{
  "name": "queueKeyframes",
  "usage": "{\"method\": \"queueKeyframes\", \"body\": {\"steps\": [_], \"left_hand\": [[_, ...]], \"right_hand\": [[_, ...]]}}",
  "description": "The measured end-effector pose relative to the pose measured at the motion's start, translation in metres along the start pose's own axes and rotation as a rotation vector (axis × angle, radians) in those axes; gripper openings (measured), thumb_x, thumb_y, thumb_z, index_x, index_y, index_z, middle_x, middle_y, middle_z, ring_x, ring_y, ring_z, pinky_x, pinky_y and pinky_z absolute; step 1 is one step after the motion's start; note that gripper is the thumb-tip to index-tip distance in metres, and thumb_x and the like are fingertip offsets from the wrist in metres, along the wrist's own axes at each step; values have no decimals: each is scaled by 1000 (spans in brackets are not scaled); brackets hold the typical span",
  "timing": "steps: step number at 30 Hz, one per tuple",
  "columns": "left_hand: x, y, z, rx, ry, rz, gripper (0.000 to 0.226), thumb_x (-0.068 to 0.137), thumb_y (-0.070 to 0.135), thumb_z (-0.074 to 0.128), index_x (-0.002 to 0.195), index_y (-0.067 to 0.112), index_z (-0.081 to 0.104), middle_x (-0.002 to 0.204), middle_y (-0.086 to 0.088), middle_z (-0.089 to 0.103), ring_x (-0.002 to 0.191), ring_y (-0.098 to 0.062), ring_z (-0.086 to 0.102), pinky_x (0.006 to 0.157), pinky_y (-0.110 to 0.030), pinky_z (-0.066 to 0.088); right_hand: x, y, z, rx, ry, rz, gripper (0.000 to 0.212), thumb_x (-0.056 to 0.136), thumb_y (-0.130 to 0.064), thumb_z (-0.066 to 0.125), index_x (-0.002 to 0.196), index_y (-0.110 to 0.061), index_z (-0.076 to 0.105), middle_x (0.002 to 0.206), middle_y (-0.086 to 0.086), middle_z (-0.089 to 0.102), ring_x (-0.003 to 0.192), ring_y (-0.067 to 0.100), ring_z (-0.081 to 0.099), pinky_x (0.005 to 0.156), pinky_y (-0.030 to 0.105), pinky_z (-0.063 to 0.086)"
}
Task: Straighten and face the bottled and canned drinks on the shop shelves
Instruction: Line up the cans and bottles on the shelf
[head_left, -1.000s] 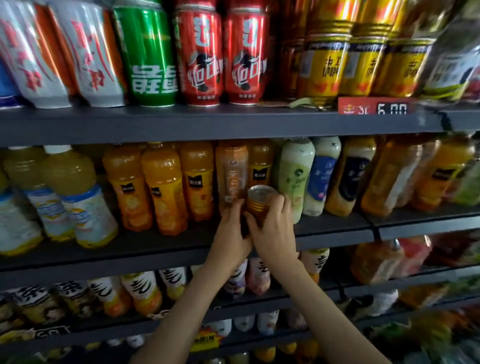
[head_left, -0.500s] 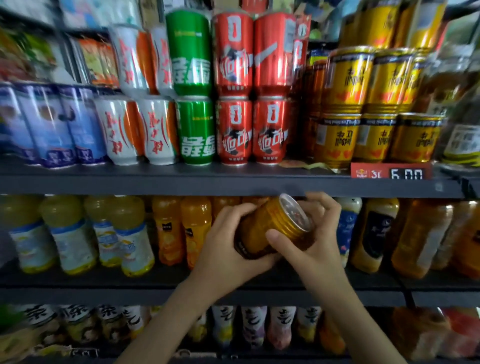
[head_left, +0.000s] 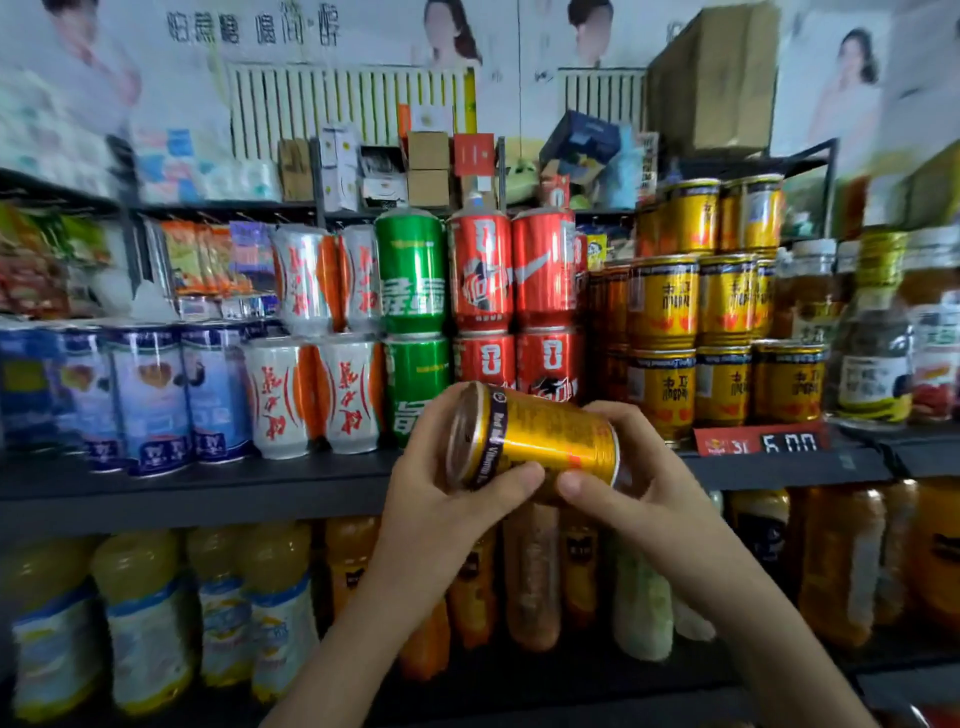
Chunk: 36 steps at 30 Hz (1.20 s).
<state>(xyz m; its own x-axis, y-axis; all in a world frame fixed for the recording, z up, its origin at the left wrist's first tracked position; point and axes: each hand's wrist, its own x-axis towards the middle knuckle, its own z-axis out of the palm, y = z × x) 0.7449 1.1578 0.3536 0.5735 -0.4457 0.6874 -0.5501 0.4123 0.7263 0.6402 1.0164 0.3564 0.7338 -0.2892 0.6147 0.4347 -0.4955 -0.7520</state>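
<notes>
Between left hand (head_left: 434, 506) and right hand (head_left: 649, 501), sideways gold can (head_left: 550, 439), each grip around it.

Stacked drink cans (head_left: 480, 270) and bottled juices (head_left: 140, 613) are crowding a shop's dark shelves (head_left: 208, 483), a red price tag (head_left: 761, 441) fronting one.

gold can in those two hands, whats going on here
A person holds a gold metal drink can with a dark purple band, tipped on its side, in front of the dark shelf of canned drinks. The left hand grips one end and the right hand grips the other. The can is not on the shelf yet. Matching stacked gold cans stand to the right, above a red price tag.
</notes>
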Motion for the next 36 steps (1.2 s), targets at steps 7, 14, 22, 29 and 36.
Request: {"method": "queueKeyframes", "body": {"steps": [7,14,22,29,36], "left_hand": [[38,27,41,161,-114,168,63,59,36,84,116,36,57,107,25,64,99,6,61,82,-14,49],[70,24,129,27,-164,93,82,62,54,70,135,28,44,124,14,58,111,5,54,93,-18,48],[97,-20,199,584,277,205,61,87,31,64,141,22,36,139,1,37,132,-16,32,107,-25,26],[111,-38,226,771,354,94,81,88,39,59,151,26,9,154,-5,15,142,-22,15,112,-35,20],[118,-41,228,808,387,109,87,88,31,63,151,25,4,153,-7,17,141,-22,19,109,-30,20]], "right_hand": [[6,-22,-33,-687,149,-217,74,62,-69,58,127,-36,41,116,-25,43,110,-8,42,88,1,34],[9,-12,-109,-452,410,-120,44,67,-57,70,100,-30,62,93,-8,68,87,6,64,77,28,54],[53,28,-230,-267,557,-42,18,80,-35,72,92,-26,62,87,-11,69,79,-5,64,70,13,48],[97,56,-248,-397,429,-21,41,69,-57,71,95,-26,61,95,-2,66,89,13,63,81,35,54],[108,68,-241,-358,424,60,72,60,-70,62,112,-21,60,111,1,62,101,18,59,90,42,51]]}}
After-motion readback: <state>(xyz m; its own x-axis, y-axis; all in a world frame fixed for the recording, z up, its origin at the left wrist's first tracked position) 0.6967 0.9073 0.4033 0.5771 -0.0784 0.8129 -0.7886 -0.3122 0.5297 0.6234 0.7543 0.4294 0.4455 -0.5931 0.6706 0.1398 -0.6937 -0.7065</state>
